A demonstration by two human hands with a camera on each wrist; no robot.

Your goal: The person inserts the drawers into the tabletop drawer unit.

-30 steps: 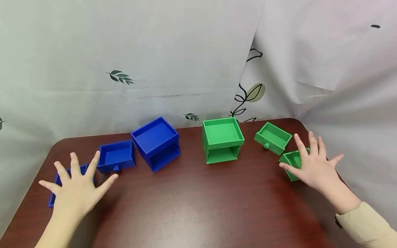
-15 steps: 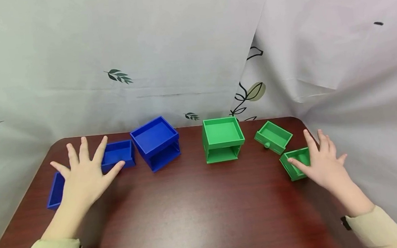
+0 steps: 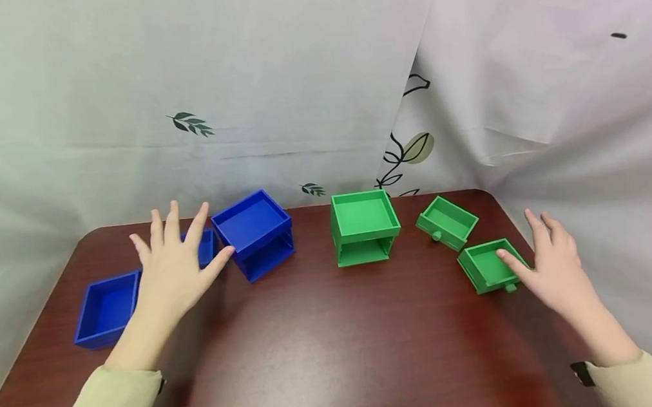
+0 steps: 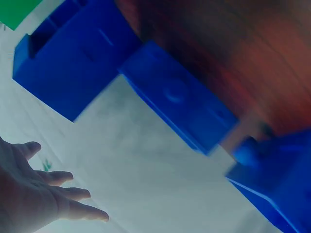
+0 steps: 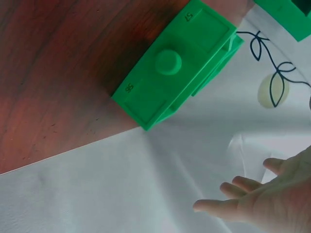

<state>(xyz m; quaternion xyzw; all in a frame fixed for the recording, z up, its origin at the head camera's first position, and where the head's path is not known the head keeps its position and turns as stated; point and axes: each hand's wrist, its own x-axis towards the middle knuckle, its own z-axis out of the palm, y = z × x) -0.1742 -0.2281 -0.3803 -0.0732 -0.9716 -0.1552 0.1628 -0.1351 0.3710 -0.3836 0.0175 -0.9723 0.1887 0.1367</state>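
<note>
My left hand [image 3: 175,271] is held over the table with fingers spread, holding nothing. It partly covers a blue drawer [image 3: 207,247] that stands beside a blue box frame [image 3: 253,223] with an open front. A second blue drawer [image 3: 108,306] lies left of the wrist. In the left wrist view, a round knob shows on the middle blue drawer [image 4: 160,80]. My right hand [image 3: 559,273], also holding nothing, hovers by a green drawer [image 3: 488,265], its thumb overlapping the drawer. Behind lies another green drawer [image 3: 446,222]. A green box frame [image 3: 364,216] stands right of the blue one.
Everything rests on a dark red-brown wooden table [image 3: 339,351]. A pale cloth [image 3: 291,71] with leaf prints hangs behind the table's back edge and along the right side.
My left hand has moved right and away from me, uncovering the left blue drawer and covering the middle one. My right hand has drifted right, showing more of the near green drawer.
</note>
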